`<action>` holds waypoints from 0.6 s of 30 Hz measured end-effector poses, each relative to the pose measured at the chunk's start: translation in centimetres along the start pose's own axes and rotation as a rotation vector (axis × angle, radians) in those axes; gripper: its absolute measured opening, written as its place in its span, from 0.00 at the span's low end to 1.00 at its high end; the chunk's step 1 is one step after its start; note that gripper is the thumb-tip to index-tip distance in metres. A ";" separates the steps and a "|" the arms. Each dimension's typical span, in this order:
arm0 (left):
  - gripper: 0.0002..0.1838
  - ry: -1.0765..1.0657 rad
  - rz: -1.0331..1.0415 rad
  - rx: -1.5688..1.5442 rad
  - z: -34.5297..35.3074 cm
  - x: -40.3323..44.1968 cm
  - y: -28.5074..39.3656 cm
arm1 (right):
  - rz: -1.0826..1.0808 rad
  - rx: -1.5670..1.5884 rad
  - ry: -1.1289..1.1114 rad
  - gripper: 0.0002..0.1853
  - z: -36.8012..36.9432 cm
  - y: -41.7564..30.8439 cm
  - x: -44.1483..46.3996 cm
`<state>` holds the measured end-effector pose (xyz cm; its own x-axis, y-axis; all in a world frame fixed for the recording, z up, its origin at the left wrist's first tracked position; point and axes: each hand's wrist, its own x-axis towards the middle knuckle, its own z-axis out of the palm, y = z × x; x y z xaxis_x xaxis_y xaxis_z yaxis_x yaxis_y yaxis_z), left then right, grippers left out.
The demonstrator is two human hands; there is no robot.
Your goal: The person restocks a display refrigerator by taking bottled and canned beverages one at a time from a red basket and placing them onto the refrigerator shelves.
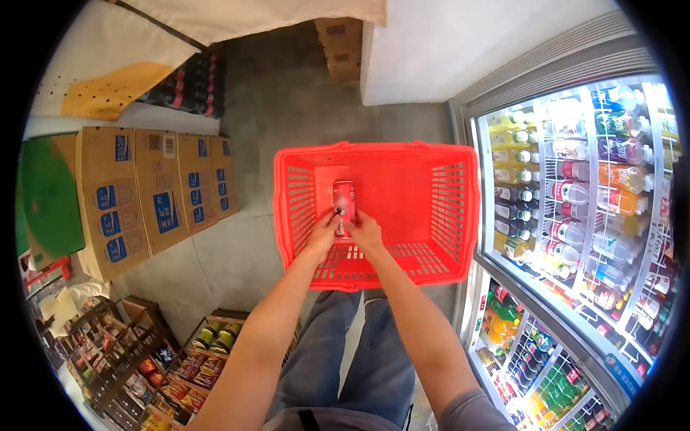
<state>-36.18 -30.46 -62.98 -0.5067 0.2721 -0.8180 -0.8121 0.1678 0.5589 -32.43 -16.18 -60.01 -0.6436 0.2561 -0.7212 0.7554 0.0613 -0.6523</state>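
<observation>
A red drink can (pixel 348 191) with pale markings is inside the red plastic shopping basket (pixel 402 279), toward its left side. My left hand (pixel 325 230) grips the can's near left side, its fingers curled against it. From the other side, my right hand (pixel 365 232) closes on the can's near right side. Both forearms reach over the basket's near rim. Whether the can rests on the basket floor or is held just above it, I cannot tell. My fingers partly cover its near end.
Lit drink coolers (pixel 568 187) with rows of bottles stand on the right. Stacked cardboard boxes (pixel 154 194) line the left. Snack racks (pixel 190 381) stand at the lower left. A white wall corner (pixel 431 50) juts out ahead beside the grey tiled floor (pixel 280 86).
</observation>
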 end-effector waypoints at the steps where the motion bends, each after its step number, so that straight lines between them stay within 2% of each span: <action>1: 0.22 -0.017 -0.034 -0.049 0.2 -0.4 0.6 | -0.020 0.045 -0.013 0.27 -1.0 -1.0 -0.8; 6: 0.24 -0.025 0.074 -0.067 2.9 -5.0 4.1 | -0.126 0.129 -0.025 0.26 -3.3 -0.4 -2.5; 7: 0.24 -0.046 0.115 -0.109 3.4 -6.1 4.8 | -0.131 0.235 -0.055 0.25 -3.8 -0.6 -3.4; 11: 0.26 -0.142 0.091 -0.113 5.6 -11.4 8.5 | -0.166 0.453 -0.147 0.26 -7.0 -2.1 -8.0; 12: 0.25 -0.157 0.070 -0.105 6.2 -12.7 9.5 | -0.138 0.512 -0.147 0.28 -8.3 -3.6 -10.1; 15: 0.26 -0.230 0.132 0.011 8.2 -16.5 11.7 | -0.258 0.474 -0.158 0.27 -11.8 -6.4 -15.0; 18: 0.28 -0.356 0.152 -0.032 10.5 -20.5 14.0 | -0.262 0.345 -0.100 0.30 -15.5 -8.7 -19.3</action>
<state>-34.14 -23.72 -36.98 -0.4940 0.6046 -0.6249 -0.7471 0.0726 0.6608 -24.67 -6.69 -36.77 -0.8294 0.1797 -0.5290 0.4907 -0.2182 -0.8436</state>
